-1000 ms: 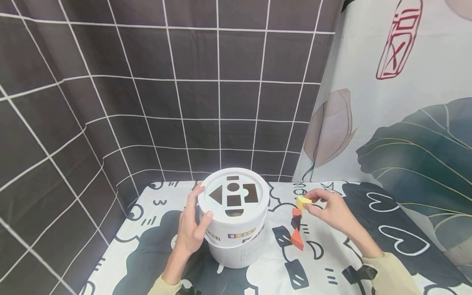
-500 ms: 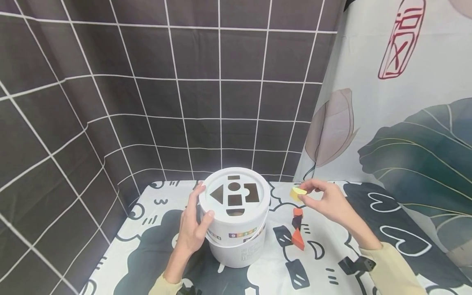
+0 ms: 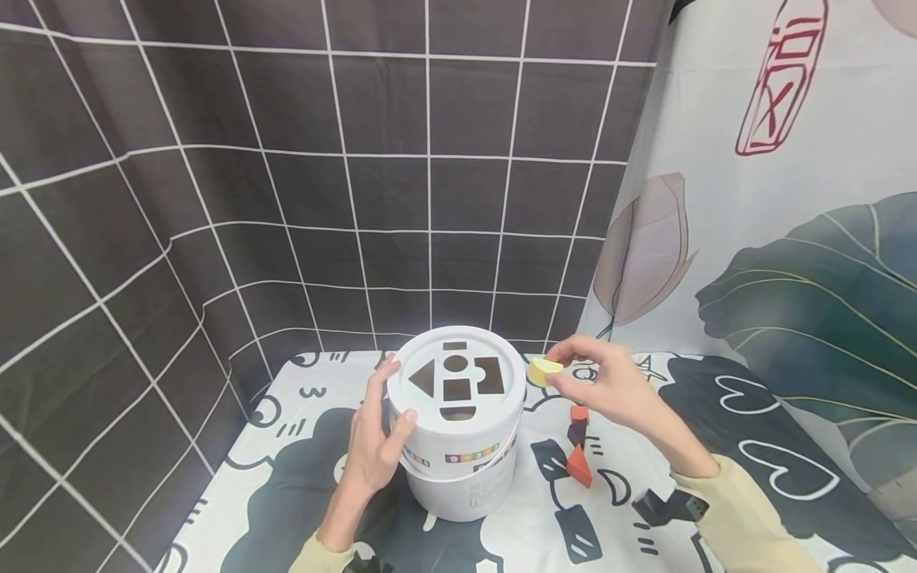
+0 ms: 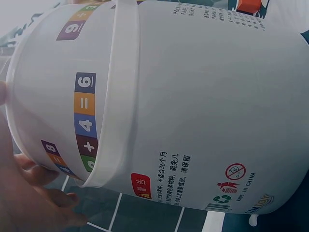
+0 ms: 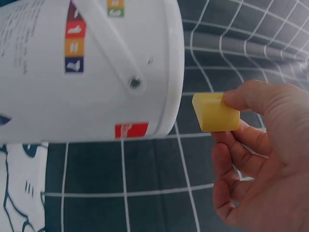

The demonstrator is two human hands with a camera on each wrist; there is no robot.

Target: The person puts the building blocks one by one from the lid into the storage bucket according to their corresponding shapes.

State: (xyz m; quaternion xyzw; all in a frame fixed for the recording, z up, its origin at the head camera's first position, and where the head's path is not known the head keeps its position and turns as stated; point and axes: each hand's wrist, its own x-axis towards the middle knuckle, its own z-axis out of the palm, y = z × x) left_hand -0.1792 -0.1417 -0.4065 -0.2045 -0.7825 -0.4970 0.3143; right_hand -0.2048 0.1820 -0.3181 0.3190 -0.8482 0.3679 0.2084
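Note:
A white shape-sorter bucket point(image 3: 458, 493) stands upright on the table, its lid point(image 3: 430, 414) cut with a triangle, a circle, rectangular holes and a half-round one. My left hand point(image 3: 372, 442) rests against its left side, fingers and thumb spread and fairly straight, tips touching the lid's rim. Just right of the lid, my right hand point(image 3: 598, 378) pinches a yellow half-round block point(image 3: 544, 372) between thumb and fingers. The right wrist view shows that yellow block point(image 5: 217, 113) close to the rim but apart from it.
Right of the bucket, a small red block point(image 3: 579, 413), a dark block point(image 3: 576, 432) and an orange-red triangular block point(image 3: 579, 466) lie on the patterned tablecloth point(image 3: 516, 509). A dark gridded curtain point(image 3: 387, 191) hangs behind the table.
My right hand has carried the yellow block leftward, from above the loose blocks to beside the lid. The left hand and the bucket have kept their places.

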